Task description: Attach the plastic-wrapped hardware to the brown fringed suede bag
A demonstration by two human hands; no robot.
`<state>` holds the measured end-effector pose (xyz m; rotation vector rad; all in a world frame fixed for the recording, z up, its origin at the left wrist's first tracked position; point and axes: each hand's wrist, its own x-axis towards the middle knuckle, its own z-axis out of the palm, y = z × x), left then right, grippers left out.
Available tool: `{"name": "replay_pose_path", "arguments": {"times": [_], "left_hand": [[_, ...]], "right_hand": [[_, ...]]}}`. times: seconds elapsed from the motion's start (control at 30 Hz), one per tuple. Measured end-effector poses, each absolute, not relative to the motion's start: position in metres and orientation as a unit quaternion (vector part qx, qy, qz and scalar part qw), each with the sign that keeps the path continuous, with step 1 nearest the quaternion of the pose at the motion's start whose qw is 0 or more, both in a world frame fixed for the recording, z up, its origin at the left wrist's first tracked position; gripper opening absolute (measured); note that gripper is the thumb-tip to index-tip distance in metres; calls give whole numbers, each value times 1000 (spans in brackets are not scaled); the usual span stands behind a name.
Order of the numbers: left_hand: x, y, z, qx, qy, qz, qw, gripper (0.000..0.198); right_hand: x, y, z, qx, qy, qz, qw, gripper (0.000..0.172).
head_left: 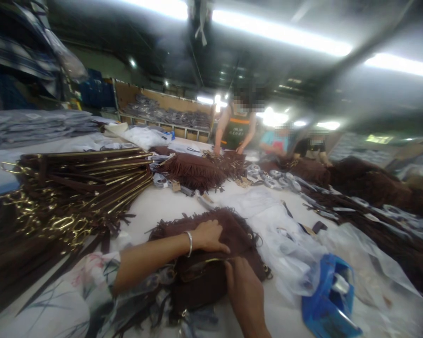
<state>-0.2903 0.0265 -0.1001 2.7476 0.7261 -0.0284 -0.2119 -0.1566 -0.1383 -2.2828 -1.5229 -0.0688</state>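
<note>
A brown suede bag with fringe (232,230) lies on the white table in front of me. My left hand (209,236), with a silver bangle at the wrist, rests palm down on the bag's top, fingers pressed over its opening. My right hand (240,281) comes up from below and its fingers pinch the bag's gold-trimmed edge next to the left hand. Straps and fringe (151,300) hang from the bag toward me.
A pile of brown straps with gold hardware (74,197) fills the left. Clear plastic bags (289,249) and a blue tape dispenser (329,295) lie to the right. More fringed bags (193,171) sit beyond. Other people (238,126) work at the table's far end.
</note>
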Motion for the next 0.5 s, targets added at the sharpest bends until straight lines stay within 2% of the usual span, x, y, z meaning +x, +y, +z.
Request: {"name": "replay_pose_path", "arguments": {"times": [0.13, 0.3, 0.5], "left_hand": [[-290, 26, -99, 955, 256, -10, 151, 84], [-279, 22, -100, 949, 277, -26, 149, 101], [-269, 24, -105, 943, 298, -43, 140, 107]], "right_hand": [[-205, -161, -140, -796, -548, 10, 255, 24], [-206, -162, -139, -795, -552, 20, 252, 26], [-198, -162, -137, -780, -557, 48, 283, 25]]}}
